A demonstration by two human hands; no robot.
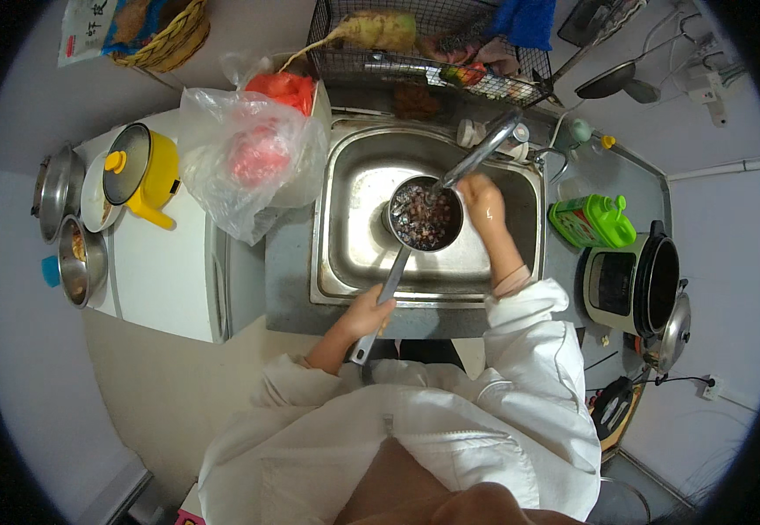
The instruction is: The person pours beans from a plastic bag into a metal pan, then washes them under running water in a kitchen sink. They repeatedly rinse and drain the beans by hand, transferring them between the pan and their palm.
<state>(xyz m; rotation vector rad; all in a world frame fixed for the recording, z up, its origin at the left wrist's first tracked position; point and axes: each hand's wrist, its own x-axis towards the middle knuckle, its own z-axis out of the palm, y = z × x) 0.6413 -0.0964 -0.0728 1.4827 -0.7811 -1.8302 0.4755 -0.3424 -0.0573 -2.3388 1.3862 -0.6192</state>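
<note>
My left hand (pixel 365 316) grips the long grey handle of a metal saucepan (pixel 398 270), which is held over the stainless steel sink (pixel 360 259). Inside the pan lie many small reddish-brown and dark pieces (pixel 423 223), with wet glints among them. The chrome faucet (pixel 482 154) slants down, its tip over the pan, and what looks like water runs from it into the pan. Beside the pan's right rim, close under the faucet, is my right hand (pixel 485 207), wet and with curled fingers. Its fingertips are partly hidden, so a grip cannot be made out.
Left of the sink, plastic bags (pixel 248 157) stand near a yellow electric pot (pixel 157 164) on a white surface. Behind hangs a wire basket (pixel 360 65) holding a radish. On the right are a green detergent jug (pixel 590 220) and a multicooker (pixel 610 289).
</note>
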